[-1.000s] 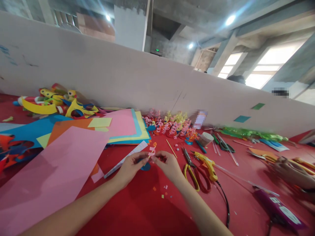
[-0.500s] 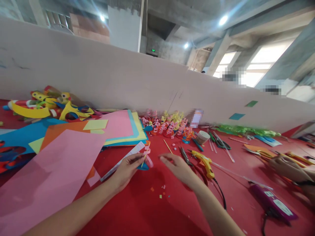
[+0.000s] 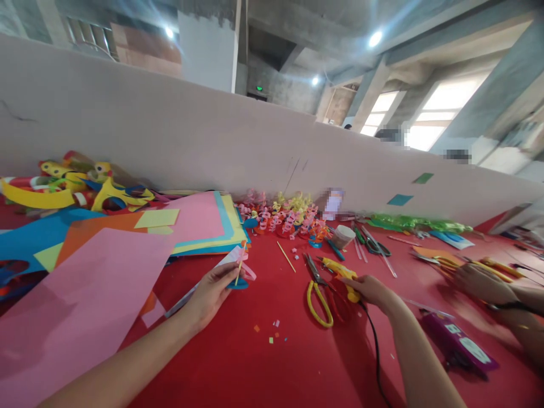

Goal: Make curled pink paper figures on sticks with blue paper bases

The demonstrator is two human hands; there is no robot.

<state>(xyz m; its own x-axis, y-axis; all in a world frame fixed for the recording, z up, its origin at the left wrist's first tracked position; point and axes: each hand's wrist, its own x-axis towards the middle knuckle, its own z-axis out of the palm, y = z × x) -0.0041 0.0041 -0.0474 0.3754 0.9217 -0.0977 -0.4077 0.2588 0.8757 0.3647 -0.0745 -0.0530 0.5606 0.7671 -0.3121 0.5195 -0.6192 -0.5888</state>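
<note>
My left hand (image 3: 216,288) pinches a thin yellow stick (image 3: 239,265), held upright just above the table. A curled pink paper strip (image 3: 250,272) and a blue paper piece (image 3: 240,284) are at the stick; how they are joined I cannot make out. My right hand (image 3: 376,294) is closed around the handle of a yellow hot glue gun (image 3: 338,268), whose nozzle points to the back left. Just left of the gun lie scissors (image 3: 313,270) with a yellow and a red handle loop. Another thin stick (image 3: 286,256) rests between my hands.
Coloured paper sheets (image 3: 106,283) cover the left side. Several curly paper pieces (image 3: 289,218) stand at the back before a white partition (image 3: 204,136). A paper cup (image 3: 343,236) and a purple device (image 3: 461,340) are to the right. Another person's hand (image 3: 482,283) is at far right.
My right hand has moved right, from beside the pink strip to the glue gun, and taken its handle. My left hand keeps hold of the stick. The view has shifted slightly.
</note>
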